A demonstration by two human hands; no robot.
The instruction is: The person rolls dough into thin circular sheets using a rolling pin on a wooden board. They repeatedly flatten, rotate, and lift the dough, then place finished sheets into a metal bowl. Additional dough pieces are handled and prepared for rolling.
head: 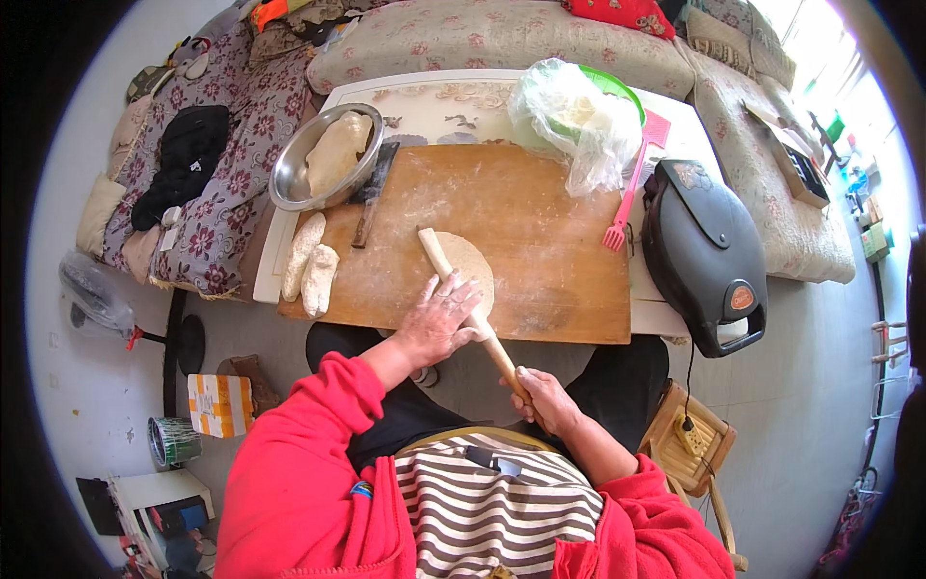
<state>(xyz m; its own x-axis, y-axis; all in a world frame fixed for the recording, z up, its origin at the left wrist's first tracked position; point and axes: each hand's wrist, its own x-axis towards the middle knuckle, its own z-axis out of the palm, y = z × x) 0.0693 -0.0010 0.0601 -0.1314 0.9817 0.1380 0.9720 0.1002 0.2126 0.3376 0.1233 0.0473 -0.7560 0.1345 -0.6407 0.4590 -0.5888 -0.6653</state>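
Note:
A pale wooden rolling pin (498, 354) slants over a flattened round of dough (474, 262), covering its left part. My left hand (441, 318) lies across the pin with its fingers extended and apart. My right hand (541, 399) is closed around the pin's near end, beyond the board's front edge. Beneath the dough is a floured wooden board (557, 282). To the left, two floury dough rolls (304, 253) (320, 281) lie side by side. Behind them, a metal bowl (286, 181) holds a large lump of dough (338, 155).
A broad-bladed knife (365, 221) lies beside the bowl. At the back right are a clear plastic bag (579, 130), a green basket (615, 81) and a pink fly swatter (631, 188). A black electric griddle (698, 253) stands right of the board, its cord hanging to a power strip (689, 436).

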